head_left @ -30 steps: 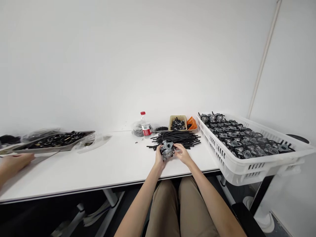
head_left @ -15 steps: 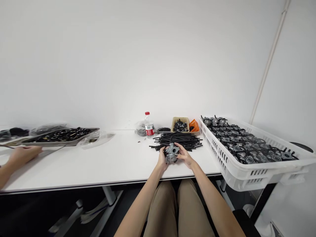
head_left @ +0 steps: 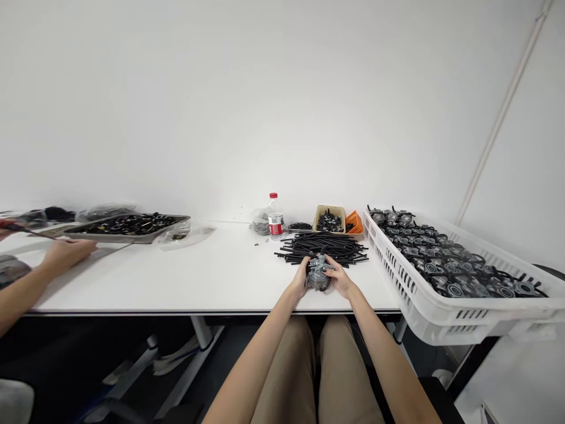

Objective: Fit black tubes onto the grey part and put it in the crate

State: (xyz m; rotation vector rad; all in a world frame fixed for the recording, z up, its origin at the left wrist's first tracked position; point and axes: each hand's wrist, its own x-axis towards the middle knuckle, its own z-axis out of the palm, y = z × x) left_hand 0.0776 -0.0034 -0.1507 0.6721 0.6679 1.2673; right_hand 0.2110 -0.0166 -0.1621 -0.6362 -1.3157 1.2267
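A grey metal carburetor (head_left: 318, 272) with a short black hose on it is held between both hands, just above the white table (head_left: 212, 282). My left hand (head_left: 302, 279) grips its left side. My right hand (head_left: 339, 279) grips its right side. Just behind them lies a pile of black hoses (head_left: 324, 247).
A white crate (head_left: 441, 306) full of carburetors stands at the right. A beige box (head_left: 329, 219), an orange basket (head_left: 354, 221) and a water bottle (head_left: 275, 217) sit at the back. At the far left, another person's hand (head_left: 66, 253) works near a metal tray (head_left: 128, 226) of black parts.
The carburetor has been turned in my hands, and a black hose now shows on it. The view has shifted left, so everything sits further right. The other person's hand reached further in.
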